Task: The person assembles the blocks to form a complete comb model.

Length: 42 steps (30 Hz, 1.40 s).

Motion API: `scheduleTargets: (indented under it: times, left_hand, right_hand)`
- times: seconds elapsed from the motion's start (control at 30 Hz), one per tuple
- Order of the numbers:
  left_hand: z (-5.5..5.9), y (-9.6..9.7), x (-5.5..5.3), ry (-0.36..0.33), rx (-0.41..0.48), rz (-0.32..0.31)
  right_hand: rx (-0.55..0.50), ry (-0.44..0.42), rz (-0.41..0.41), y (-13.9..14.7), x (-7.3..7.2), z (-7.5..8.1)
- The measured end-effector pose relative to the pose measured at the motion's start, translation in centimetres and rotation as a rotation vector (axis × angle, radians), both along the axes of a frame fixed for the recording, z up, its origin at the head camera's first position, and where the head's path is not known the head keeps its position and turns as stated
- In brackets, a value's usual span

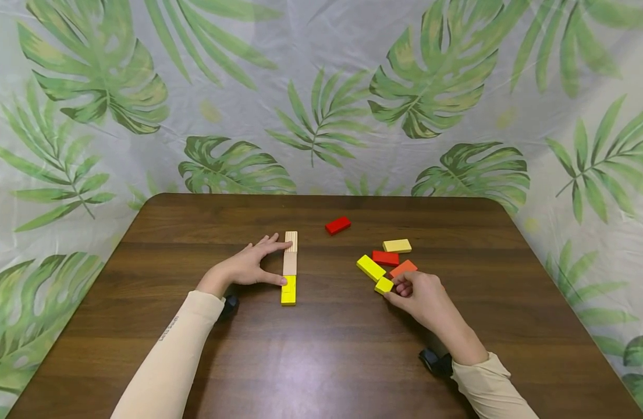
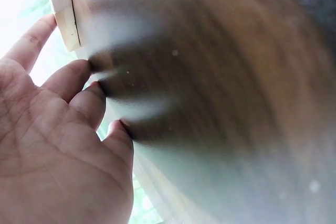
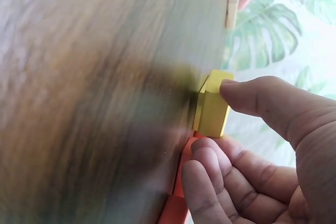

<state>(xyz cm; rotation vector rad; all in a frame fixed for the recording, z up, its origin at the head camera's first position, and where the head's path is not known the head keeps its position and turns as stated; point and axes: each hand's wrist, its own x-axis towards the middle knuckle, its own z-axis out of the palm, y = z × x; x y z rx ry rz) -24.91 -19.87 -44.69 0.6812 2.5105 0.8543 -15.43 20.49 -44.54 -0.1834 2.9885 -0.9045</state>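
My left hand (image 1: pixel 248 263) lies beside a straight row of blocks, its thumb and forefinger spread along it. The thumb touches a yellow block (image 1: pixel 288 295) at the near end; the forefinger reaches the striped wooden block (image 1: pixel 291 235) at the far end. Between these two sits a plain pale block (image 1: pixel 290 263). In the left wrist view the other fingertips rest on the table. To the right, my right hand (image 1: pixel 431 299) pinches a small yellow block (image 3: pixel 216 103) between thumb and fingers, at the near edge of a loose group of blocks.
Around the right hand lie a longer yellow block (image 1: pixel 370 267), a red block (image 1: pixel 386 258), an orange block (image 1: pixel 403 269) and a pale yellow block (image 1: pixel 397 245). Another red block (image 1: pixel 337 225) lies farther back on the brown table (image 1: pixel 321 355). Behind it hangs a leaf-patterned cloth (image 1: pixel 321 46).
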Motion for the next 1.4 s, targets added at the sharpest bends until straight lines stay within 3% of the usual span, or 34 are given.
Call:
scheduleTargets:
  times: [0.67,0.9,1.4]
  left_hand:
    - [0.0,-0.1,0.0,-0.002,-0.010,-0.001]
    - [0.1,0.0,0.0,-0.002,-0.013,-0.001]
    - [0.2,0.1,0.0,0.014,-0.025,-0.005]
  right_hand:
    - [-0.057,0.079,0.038,-1.3,0.4,1.4]
    - [-0.094,0.062,0.057,-2.2,0.8,1.8]
    - [-0.088,0.070,0.190,-5.6,1.1,1.4]
